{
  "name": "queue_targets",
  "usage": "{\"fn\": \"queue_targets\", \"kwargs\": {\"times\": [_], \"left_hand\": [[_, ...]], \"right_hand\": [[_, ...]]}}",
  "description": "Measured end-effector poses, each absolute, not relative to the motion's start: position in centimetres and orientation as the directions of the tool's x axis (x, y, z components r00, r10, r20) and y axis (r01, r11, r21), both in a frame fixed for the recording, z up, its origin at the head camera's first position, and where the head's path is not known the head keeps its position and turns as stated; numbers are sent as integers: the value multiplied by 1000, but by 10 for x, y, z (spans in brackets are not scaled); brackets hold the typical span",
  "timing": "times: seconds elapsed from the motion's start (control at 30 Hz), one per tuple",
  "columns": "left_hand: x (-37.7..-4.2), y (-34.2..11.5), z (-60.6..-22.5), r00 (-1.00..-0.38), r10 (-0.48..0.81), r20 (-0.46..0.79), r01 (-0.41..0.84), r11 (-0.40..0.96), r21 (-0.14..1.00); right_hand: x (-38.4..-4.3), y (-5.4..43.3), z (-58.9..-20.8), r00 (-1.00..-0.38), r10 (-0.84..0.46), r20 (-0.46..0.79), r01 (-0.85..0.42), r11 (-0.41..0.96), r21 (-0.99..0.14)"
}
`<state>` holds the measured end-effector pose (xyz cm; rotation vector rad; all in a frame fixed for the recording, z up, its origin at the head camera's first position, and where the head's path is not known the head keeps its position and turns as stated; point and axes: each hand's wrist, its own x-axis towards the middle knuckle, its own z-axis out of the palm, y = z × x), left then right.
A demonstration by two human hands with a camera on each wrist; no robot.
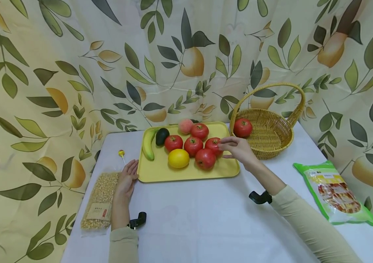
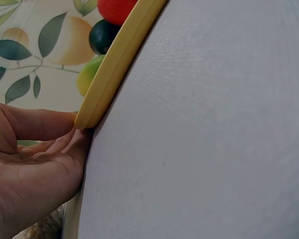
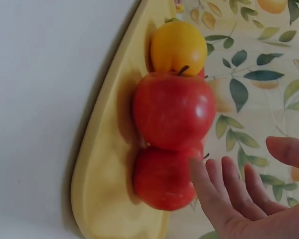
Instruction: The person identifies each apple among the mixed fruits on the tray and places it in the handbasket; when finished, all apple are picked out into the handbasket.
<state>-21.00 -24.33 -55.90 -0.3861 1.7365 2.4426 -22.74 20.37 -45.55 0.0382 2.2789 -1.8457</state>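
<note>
A yellow tray point(image 1: 153, 174) holds several red apples point(image 1: 205, 159), a lemon point(image 1: 178, 158), a banana point(image 1: 147, 146), an avocado point(image 1: 162, 136) and a pink peach point(image 1: 185, 126). My left hand point(image 1: 127, 180) is at the tray's front left corner; in the left wrist view its thumb and fingers point(image 2: 45, 123) hold the rim. Over the tray's right side, my right hand point(image 1: 239, 149) spreads its fingers beside the rightmost apple point(image 3: 162, 179). One fingertip overlaps that apple in the right wrist view; whether it touches, I cannot tell.
A wicker basket point(image 1: 271, 137) with a tall handle stands behind my right hand, one apple point(image 1: 243, 127) inside. At the right lies a green and white food bag point(image 1: 337, 191). A clear bag of kernels point(image 1: 101, 197) and a yellow lollipop point(image 1: 121, 153) lie at the left. A patterned curtain surrounds the table.
</note>
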Motion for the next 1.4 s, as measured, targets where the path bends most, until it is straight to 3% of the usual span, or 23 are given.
{"fn": "queue_targets", "kwargs": {"times": [0.37, 0.8, 1.07, 1.4], "left_hand": [[-211, -244, -560, -962, -41, -271, -244, -325, 914], [-212, -244, -558, -961, -43, -273, -245, -329, 912], [-213, -243, -560, -962, -44, -270, -241, -331, 913], [-213, -243, -560, -961, -53, -272, -237, -349, 906]], "right_hand": [[-225, 189, -470, -977, -115, -181, 152, 222, -963], [-226, 172, -493, -992, -51, -113, 83, 407, -909], [-221, 158, -500, -999, -49, -14, -9, 447, -894], [-221, 153, -506, -1000, -12, 6, -11, 482, -876]]}}
